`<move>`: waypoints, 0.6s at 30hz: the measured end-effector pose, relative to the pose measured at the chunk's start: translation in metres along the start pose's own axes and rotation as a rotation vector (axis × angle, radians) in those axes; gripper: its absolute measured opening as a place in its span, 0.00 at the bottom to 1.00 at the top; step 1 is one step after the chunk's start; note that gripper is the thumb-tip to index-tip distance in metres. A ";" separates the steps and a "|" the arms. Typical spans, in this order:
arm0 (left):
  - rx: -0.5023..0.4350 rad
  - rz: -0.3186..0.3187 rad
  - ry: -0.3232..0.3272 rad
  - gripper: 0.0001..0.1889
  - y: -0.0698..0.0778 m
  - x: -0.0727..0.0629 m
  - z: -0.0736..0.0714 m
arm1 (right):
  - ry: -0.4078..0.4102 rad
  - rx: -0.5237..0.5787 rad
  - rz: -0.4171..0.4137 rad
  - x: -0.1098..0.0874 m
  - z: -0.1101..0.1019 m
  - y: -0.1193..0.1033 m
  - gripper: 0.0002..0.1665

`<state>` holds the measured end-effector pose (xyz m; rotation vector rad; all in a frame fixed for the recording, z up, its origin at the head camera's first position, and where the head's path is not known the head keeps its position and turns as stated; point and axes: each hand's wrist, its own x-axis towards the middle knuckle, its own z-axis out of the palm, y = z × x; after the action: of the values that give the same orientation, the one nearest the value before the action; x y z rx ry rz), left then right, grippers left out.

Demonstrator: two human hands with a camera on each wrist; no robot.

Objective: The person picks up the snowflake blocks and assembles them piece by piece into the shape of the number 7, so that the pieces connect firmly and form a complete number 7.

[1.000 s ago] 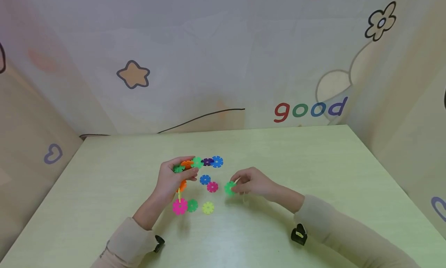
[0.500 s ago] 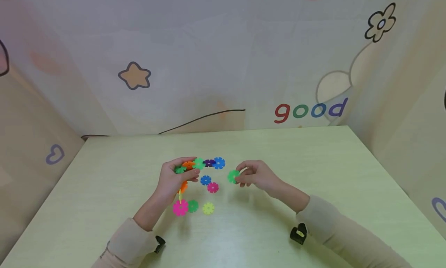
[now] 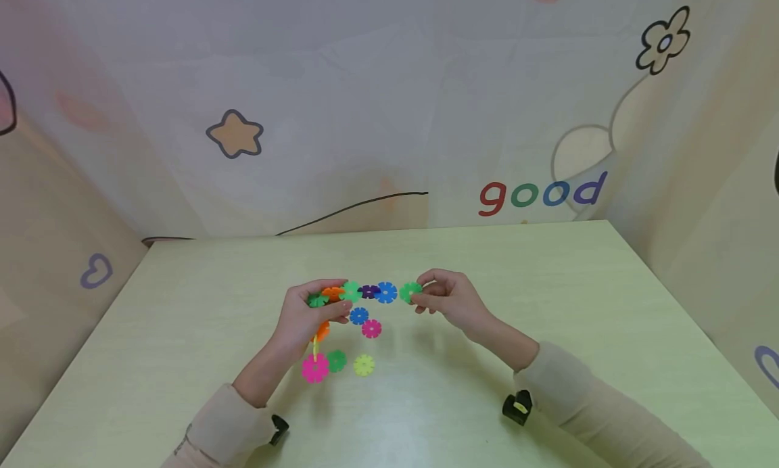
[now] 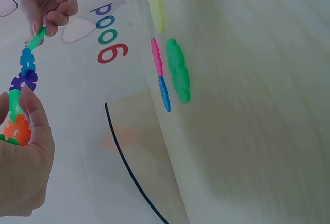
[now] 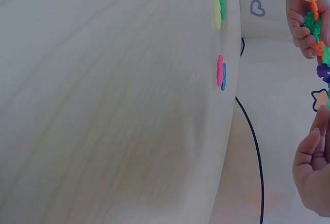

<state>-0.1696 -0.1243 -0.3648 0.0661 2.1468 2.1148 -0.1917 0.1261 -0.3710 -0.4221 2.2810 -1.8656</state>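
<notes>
My left hand (image 3: 297, 320) grips a chain of snowflake-shaped plastic discs between thumb and fingers. From the hand the chain runs right through a light green disc (image 3: 351, 292) and a purple disc (image 3: 368, 291) to a blue end disc (image 3: 386, 292). Its other end hangs down through an orange and a yellow disc to a pink disc (image 3: 315, 368). My right hand (image 3: 460, 300) pinches a single green disc (image 3: 410, 292), level with the blue end disc. In the left wrist view, this green disc (image 4: 36, 39) appears edge-on right at the blue disc (image 4: 27, 60).
On the pale table (image 3: 548, 285) lie a blue disc (image 3: 359, 316), a pink disc (image 3: 372, 329), a green disc (image 3: 337, 361) and a yellow disc (image 3: 364, 365). A printed curtain (image 3: 365, 82) stands behind the table and along its sides.
My right hand has lifted the green disc up and away from the table, bringing it to the chain's blue end. The left hand with the chain has shifted only slightly.
</notes>
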 end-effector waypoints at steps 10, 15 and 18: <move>0.001 0.003 -0.006 0.19 -0.002 0.000 0.001 | 0.023 -0.004 -0.029 0.000 0.005 0.000 0.09; 0.008 0.007 -0.020 0.19 -0.003 0.000 0.001 | 0.017 -0.031 -0.062 -0.001 0.007 0.001 0.07; 0.006 0.010 -0.031 0.19 -0.003 -0.001 0.002 | 0.009 -0.055 -0.086 -0.002 0.008 0.001 0.06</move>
<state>-0.1683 -0.1229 -0.3678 0.1098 2.1396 2.0984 -0.1877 0.1189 -0.3735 -0.5291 2.3606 -1.8506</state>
